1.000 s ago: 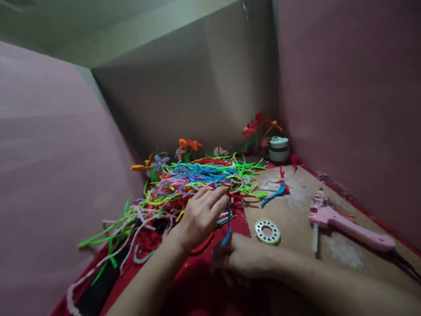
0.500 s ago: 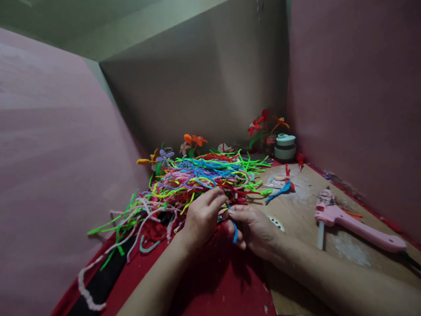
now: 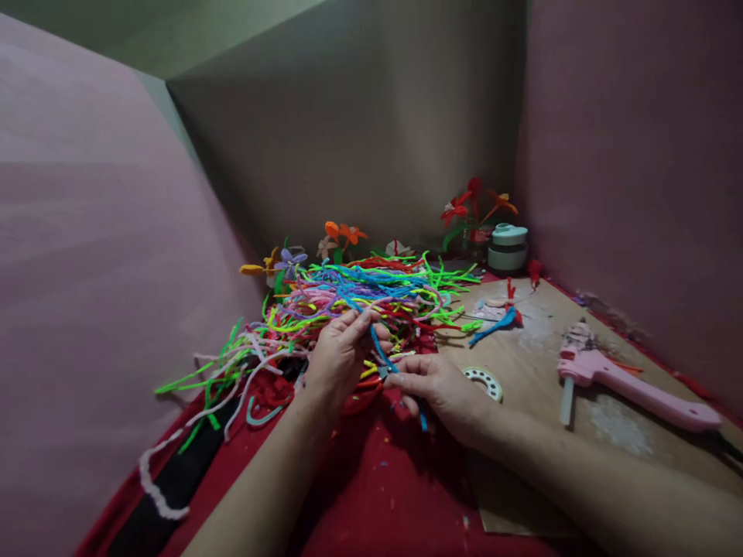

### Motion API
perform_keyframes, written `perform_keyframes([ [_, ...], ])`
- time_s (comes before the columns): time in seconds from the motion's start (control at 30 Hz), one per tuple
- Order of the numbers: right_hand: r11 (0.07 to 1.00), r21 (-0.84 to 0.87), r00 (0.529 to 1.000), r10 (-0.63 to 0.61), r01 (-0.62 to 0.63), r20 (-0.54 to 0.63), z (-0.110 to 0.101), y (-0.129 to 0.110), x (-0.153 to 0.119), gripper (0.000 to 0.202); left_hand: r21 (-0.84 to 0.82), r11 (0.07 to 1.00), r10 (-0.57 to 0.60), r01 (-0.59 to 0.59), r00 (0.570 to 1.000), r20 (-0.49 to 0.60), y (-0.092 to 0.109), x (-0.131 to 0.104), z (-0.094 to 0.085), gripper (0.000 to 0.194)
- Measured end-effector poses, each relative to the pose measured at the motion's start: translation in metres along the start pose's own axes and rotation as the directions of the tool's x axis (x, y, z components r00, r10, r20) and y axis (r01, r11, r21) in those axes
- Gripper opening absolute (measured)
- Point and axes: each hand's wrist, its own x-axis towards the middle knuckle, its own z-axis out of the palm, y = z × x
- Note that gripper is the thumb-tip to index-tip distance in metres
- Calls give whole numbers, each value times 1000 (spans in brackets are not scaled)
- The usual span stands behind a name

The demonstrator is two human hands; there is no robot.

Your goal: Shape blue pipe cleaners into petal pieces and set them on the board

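A blue pipe cleaner (image 3: 382, 352) runs slantwise between my two hands. My left hand (image 3: 342, 348) pinches its upper part between thumb and fingers. Lower down, my right hand (image 3: 438, 387) grips it, and a short blue end sticks out below those fingers. Just beyond my hands lies a large heap of pipe cleaners (image 3: 371, 290) in many colours. Between and behind my hands, an object with red-orange handles (image 3: 365, 396) lies partly hidden on the red cloth (image 3: 377, 495); I cannot make out its kind.
A pink glue gun (image 3: 632, 391) lies on the wooden board (image 3: 546, 456) at right, near a white ring with holes (image 3: 485, 383) and a blue-and-red pipe-cleaner piece (image 3: 496, 326). Behind stand pipe-cleaner flowers (image 3: 348, 234) and a teal-lidded container (image 3: 508, 247). Pink walls close in both sides.
My hands have moved apart, the left one going left and slightly up, so more of the blue pipe cleaner shows between them. The view has shifted slightly, and the white ring shows more.
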Motion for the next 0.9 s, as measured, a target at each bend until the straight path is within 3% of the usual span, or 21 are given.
perform_keyframes([
  [0.17, 1000, -6, 1000, -11, 11, -15, -1, 3, 1, 16, -141, 966, 205, -218, 974, -100, 13, 4, -7, 8],
  [0.3, 999, -35, 1000, -7, 5, -29, -2, 5, 1, 18, -223, 908, 306, -355, 925, -225, 27, 10, -25, 10],
  [0.47, 999, -29, 1000, -31, 30, -7, -3, 3, 0, 17, -278, 879, 307, -388, 906, -292, 41, 9, -46, 17],
  [0.6, 999, -49, 998, -21, 19, -53, 0, -2, -1, 18, -308, 856, 336, -415, 900, -278, 47, 8, -56, 20],
  [0.9, 954, -276, 991, -131, 115, -40, -2, 3, 3, 18, -237, 853, 375, -465, 862, -341, 47, 13, -71, 19],
])
